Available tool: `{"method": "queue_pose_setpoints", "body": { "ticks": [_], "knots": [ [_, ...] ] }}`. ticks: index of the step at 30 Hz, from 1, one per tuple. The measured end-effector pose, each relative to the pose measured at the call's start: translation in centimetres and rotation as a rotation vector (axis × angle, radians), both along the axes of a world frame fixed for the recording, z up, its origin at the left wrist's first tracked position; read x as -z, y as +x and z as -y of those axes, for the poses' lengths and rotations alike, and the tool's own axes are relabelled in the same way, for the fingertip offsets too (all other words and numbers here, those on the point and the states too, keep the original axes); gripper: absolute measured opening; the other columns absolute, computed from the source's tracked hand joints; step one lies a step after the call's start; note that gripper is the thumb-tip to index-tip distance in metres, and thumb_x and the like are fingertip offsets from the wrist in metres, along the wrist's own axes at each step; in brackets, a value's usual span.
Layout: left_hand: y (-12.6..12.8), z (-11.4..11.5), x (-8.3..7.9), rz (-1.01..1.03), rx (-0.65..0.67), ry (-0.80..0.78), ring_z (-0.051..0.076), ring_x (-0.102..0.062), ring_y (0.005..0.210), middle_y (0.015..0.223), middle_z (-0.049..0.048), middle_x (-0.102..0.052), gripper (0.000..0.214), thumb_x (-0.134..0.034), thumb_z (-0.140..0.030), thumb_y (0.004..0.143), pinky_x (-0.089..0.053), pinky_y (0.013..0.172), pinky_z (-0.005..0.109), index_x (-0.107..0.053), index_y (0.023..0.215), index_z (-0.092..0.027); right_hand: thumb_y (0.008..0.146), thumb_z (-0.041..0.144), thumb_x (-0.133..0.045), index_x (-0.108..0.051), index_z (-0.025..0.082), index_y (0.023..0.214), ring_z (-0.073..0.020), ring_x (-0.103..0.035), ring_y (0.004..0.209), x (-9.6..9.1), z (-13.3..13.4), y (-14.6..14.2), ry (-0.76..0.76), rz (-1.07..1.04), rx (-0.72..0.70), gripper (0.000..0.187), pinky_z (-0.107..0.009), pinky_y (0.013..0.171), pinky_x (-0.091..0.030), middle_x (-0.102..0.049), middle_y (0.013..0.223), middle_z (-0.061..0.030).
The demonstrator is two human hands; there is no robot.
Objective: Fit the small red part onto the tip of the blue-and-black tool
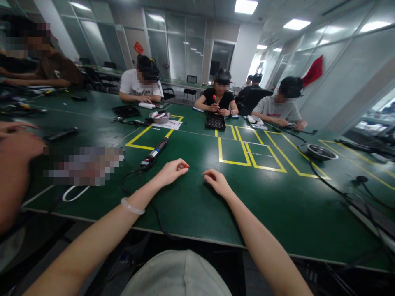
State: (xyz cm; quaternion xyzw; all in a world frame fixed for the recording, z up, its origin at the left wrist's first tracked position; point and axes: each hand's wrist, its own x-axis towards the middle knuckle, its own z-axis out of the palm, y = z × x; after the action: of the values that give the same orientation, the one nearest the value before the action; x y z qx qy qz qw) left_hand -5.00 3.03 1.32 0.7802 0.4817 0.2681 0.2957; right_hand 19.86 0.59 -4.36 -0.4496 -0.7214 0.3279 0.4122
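Observation:
My left hand [173,170], with a pale bracelet [132,206] at the wrist, hovers or rests over the green table [191,205]; I cannot tell which. Its fingers are curled in a pinch, and a small orange-red object [188,165] shows at the fingertips. Across a short gap, my right hand [218,183] has its thumb and fingers curled together. Whatever lies inside it, if anything, is hidden. Beyond my left forearm lies a black stick-shaped device [156,151] with a blue band and a cable, touched by neither hand.
Yellow tape rectangles [234,163] mark the table. Across it, several people work; one holds a red-handled tool [214,98] above a black tray [215,122]. A round metal part [321,152] and cables lie right. Another person's arm [18,160] reaches in from the left.

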Motion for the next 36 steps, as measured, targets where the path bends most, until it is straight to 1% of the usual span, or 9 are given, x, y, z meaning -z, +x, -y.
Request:
{"method": "queue_pose_setpoints", "body": {
  "ticks": [3,6,9,13,22,25,29,32,36],
  "knots": [
    [3.2,0.6,0.4,0.026,0.128,-0.018,0.015,-0.063,0.078,0.088,0.0027,-0.070,0.032,-0.054,-0.044,0.083,-0.048,0.072,0.027,-0.065,0.100,-0.019,0.088,0.036,-0.054,-0.062,0.018,0.095,-0.0151,-0.062,0.070,-0.1,-0.1,-0.1,-0.073,-0.117,-0.041,0.020,-0.029,0.071,-0.050,-0.067,0.078,-0.0019],
    [4.7,1.2,0.6,0.019,0.206,0.022,0.015,-0.062,0.078,0.086,0.0025,-0.069,0.031,-0.054,-0.042,0.085,-0.046,0.073,0.026,-0.068,0.098,-0.018,0.087,0.040,-0.056,-0.060,0.018,0.088,-0.0146,-0.061,0.069,-0.4,-0.1,-0.1,-0.108,-0.208,-0.079,0.022,-0.029,0.070,-0.050,-0.067,0.076,-0.0023],
    [4.7,1.6,0.6,-0.027,0.252,0.101,0.015,-0.061,0.083,0.090,0.0026,-0.069,0.029,-0.053,-0.040,0.087,-0.045,0.077,0.025,-0.071,0.098,-0.020,0.083,0.043,-0.062,-0.056,0.018,0.086,-0.0144,-0.062,0.071,-0.5,-0.1,-0.1,-0.160,-0.255,-0.120,0.025,-0.029,0.072,-0.050,-0.067,0.076,-0.0020],
    [4.0,1.7,0.6,-0.110,0.320,0.129,0.016,-0.061,0.089,0.095,0.0026,-0.068,0.033,-0.048,-0.041,0.091,-0.043,0.081,0.025,-0.070,0.110,-0.024,0.079,0.043,-0.068,-0.055,0.018,0.084,-0.0146,-0.063,0.072,-0.3,-0.2,0.1,-0.224,-0.286,-0.168,0.029,-0.029,0.072,-0.050,-0.066,0.077,-0.0014],
    [2.8,1.1,0.6,-0.106,0.360,0.191,0.016,-0.061,0.097,0.106,0.0033,-0.066,0.041,-0.046,-0.037,0.093,-0.044,0.088,0.027,-0.056,0.132,-0.026,0.077,0.039,-0.070,-0.056,0.018,0.083,-0.0119,-0.053,0.066,0.0,-0.3,0.1,-0.200,-0.284,-0.188,0.026,-0.025,0.064,-0.042,-0.060,0.076,0.0015],
    [0.2,-0.2,0.2,-0.150,0.208,0.293,0.019,-0.057,0.109,0.121,0.0058,-0.060,0.052,-0.050,-0.042,0.091,-0.042,0.096,0.031,-0.047,0.140,-0.025,0.076,0.041,-0.070,-0.056,0.019,0.083,-0.0116,-0.052,0.064,0.3,-0.4,0.1,-0.209,-0.292,-0.154,0.027,-0.025,0.063,-0.041,-0.058,0.075,0.0019],
    [-5.5,-2.2,0.0,-0.437,-0.244,0.354,0.029,-0.046,0.124,0.137,0.0125,-0.048,0.063,-0.052,-0.051,0.085,-0.038,0.104,0.041,-0.046,0.139,-0.020,0.076,0.039,-0.070,-0.056,0.019,0.083,-0.0115,-0.051,0.063,0.4,-0.5,0.1,-0.219,-0.291,-0.148,0.026,-0.025,0.061,-0.040,-0.058,0.074,0.0021],
    [-9.6,-3.0,0.4,-0.650,-0.528,0.188,0.038,-0.049,0.120,0.138,0.0200,-0.047,0.079,-0.053,-0.063,0.078,-0.044,0.094,0.046,-0.045,0.139,-0.014,0.077,0.038,-0.069,-0.056,0.019,0.083,-0.0110,-0.049,0.062,0.2,-0.4,0.1,-0.216,-0.274,-0.147,0.025,-0.024,0.060,-0.038,-0.057,0.074,0.0023],
    [-12.8,-3.8,1.1,-0.742,-0.550,-0.070,0.036,-0.059,0.106,0.122,0.0203,-0.060,0.078,-0.048,-0.072,0.074,-0.048,0.080,0.038,-0.060,0.124,-0.013,0.076,0.039,-0.069,-0.056,0.018,0.083,-0.0107,-0.049,0.062,0.1,-0.3,0.1,-0.218,-0.256,-0.144,0.026,-0.024,0.060,-0.038,-0.058,0.074,0.0021]
  ]
}}
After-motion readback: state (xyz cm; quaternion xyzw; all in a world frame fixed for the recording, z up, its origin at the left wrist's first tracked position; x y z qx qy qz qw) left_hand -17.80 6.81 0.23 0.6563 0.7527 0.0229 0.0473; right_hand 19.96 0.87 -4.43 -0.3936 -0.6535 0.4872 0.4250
